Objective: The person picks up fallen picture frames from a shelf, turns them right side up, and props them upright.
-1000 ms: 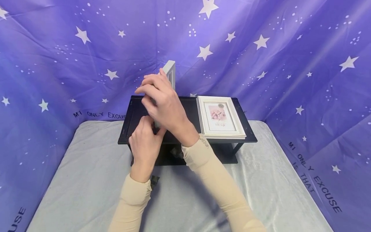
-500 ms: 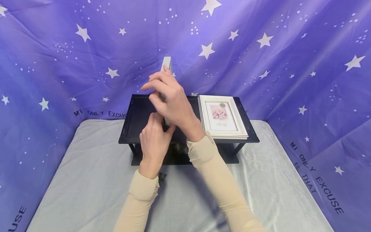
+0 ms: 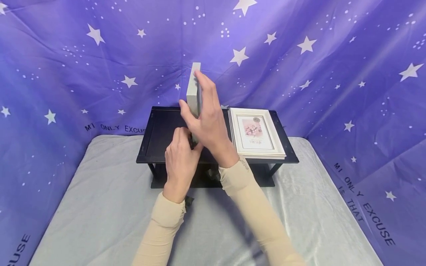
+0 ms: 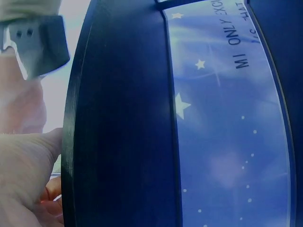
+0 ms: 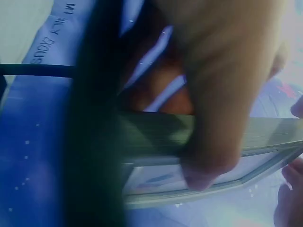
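Nearest the wearer, two beige sleeves (image 3: pixel 164 216) reached forward over a grey cloth (image 3: pixel 100 195), which was spread beneath everything. The left hand (image 3: pixel 181 159) was the closer of the two. Its fingers were curled, and it pinched the near, lower end of the upright picture frame (image 3: pixel 192 88). The frame stood on edge above the middle of the black two-tier shelf (image 3: pixel 161 135), narrow side towards the wearer. Whether its bottom touched the shelf top could not be told, because the hands hid it.

Just beyond, the right hand (image 3: pixel 210 118) was spread. Its thumb lay to the left of the frame, and its fingers reached up along the right, the forefinger's tip at the upper part of the rim. How firmly it pressed, if at all, could not be told.

Good handling here, as I judged it, rested on the left hand's low pinch as the anchor, with the right hand only steadying the frame against a tilt. Pressure belonged on the rim rather than on the face, which might smudge or flex.

To the right, a white picture frame (image 3: pixel 254 133) lay flat, face up, on a stack, well placed to be knocked by a careless right forearm. Behind hung a purple star-patterned curtain (image 3: pixel 133 55).
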`<state>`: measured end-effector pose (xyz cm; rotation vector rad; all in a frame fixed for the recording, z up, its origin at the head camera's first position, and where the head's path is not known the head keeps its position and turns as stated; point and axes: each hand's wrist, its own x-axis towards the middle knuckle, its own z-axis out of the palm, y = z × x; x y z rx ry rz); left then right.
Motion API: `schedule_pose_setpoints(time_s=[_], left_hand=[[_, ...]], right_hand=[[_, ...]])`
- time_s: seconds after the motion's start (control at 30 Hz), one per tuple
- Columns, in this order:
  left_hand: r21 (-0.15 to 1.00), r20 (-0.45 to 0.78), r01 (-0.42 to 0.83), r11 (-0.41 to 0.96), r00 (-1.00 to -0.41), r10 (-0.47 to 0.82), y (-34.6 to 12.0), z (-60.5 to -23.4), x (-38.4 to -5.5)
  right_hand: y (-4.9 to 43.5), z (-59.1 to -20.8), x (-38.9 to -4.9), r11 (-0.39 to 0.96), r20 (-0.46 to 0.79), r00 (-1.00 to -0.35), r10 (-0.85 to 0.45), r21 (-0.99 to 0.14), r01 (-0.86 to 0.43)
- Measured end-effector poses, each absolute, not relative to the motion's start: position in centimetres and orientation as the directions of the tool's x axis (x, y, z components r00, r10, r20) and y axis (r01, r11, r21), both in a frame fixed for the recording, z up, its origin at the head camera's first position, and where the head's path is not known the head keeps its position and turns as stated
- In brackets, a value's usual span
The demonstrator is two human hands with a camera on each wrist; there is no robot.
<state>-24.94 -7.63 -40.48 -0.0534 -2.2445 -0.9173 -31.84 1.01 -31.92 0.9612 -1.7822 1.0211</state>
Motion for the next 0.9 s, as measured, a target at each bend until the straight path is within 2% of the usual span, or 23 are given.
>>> schedule_pose_setpoints(time_s=[0.13, 0.3, 0.4, 0.63, 0.9], left_hand=[[0.592, 0.632, 0.288, 0.753, -0.746, -0.210, -7.6, -40.6, -25.0], [0.593, 0.636, 0.294, 0.749, -0.743, -0.212, -7.7, -40.6, -25.1], [0.618, 0.593, 0.281, 0.735, -0.779, -0.201, -7.9, -40.4, -25.0], [0.730, 0.400, 0.221, 0.646, -0.905, -0.142, -9.5, -39.0, -24.1], [0.790, 0.322, 0.251, 0.559, -0.946, -0.031, -12.1, -37.8, -24.6]], right_hand=[[1.3, -32.7, -31.4, 0.432, 0.919, -0.367, -0.145, -0.275, -0.859], [1.5, -33.1, -31.1, 0.470, 0.920, -0.365, -0.142, -0.262, -0.843], [1.6, -33.2, -31.1, 0.483, 0.918, -0.366, -0.150, -0.255, -0.838], [1.7, -33.2, -31.2, 0.480, 0.918, -0.364, -0.159, -0.250, -0.841], [1.7, -33.2, -31.3, 0.483, 0.917, -0.362, -0.166, -0.245, -0.841]])
